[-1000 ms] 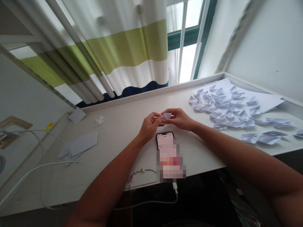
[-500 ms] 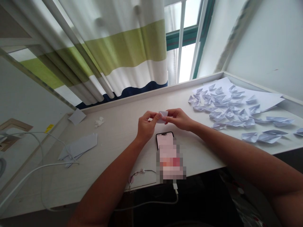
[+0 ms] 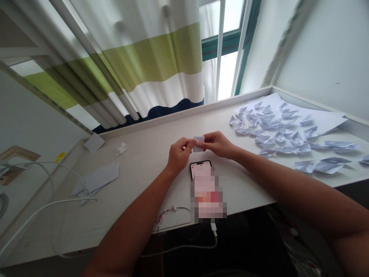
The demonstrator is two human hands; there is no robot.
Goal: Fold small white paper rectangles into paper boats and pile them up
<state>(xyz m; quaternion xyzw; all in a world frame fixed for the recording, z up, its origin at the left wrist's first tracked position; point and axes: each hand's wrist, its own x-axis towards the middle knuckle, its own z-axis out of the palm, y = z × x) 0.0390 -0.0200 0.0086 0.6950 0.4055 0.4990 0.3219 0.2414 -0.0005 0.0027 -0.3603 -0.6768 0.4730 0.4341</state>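
Note:
Between my two hands is a small folded piece of white paper (image 3: 198, 145), held above the desk just beyond the phone. My left hand (image 3: 180, 153) pinches its left edge between thumb and fingers. From the other side, my right hand (image 3: 218, 144) grips the right edge, thumb in front. Fingers cover part of the folds. The phone (image 3: 201, 169) lies face up below the hands, its screen mostly blurred out. On the desk's right side lie many folded paper boats (image 3: 279, 136), some of them on large white sheets (image 3: 323, 113).
At the left, a stack of cut paper (image 3: 99, 177) lies on the white desk (image 3: 144, 154), near a crumpled scrap (image 3: 121, 148) and a square sheet (image 3: 94, 142). White cables (image 3: 52, 202) cross the left side. A beaded strap (image 3: 165, 211) trails from the phone. A raised rim runs along the back.
The held paper now shows slightly more of its lower part between the fingers. Both hands stay in nearly the same place, still gripping it.

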